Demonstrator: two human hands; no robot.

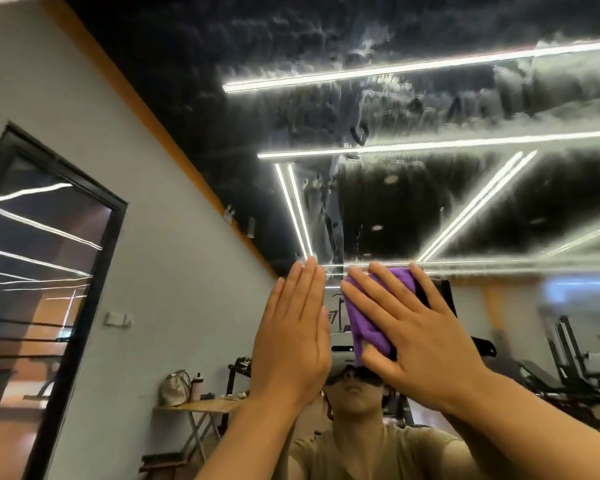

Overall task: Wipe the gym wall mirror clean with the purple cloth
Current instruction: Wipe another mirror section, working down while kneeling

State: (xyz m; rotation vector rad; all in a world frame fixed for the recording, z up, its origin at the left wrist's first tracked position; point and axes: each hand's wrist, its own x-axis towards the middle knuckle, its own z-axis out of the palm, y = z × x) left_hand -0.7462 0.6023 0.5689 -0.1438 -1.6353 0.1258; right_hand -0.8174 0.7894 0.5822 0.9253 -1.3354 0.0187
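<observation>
Cloth (368, 317), purple and bunched, sits flat against the mirror (430, 109) under the right hand (409, 337), whose fingers spread straight over it and press it to the glass, curling round nothing. Just left of that grip, the left hand (291, 337) is raised edge-on with fingers straight and together, its fingertips at the glass, holding nothing. Above both hands the mirror is smeared with wet streaks. Below the left hand, reflected, a small desk (198, 407) carries a bag (174, 388) and a bottle (196, 386); the bag's contents cannot be seen.
</observation>
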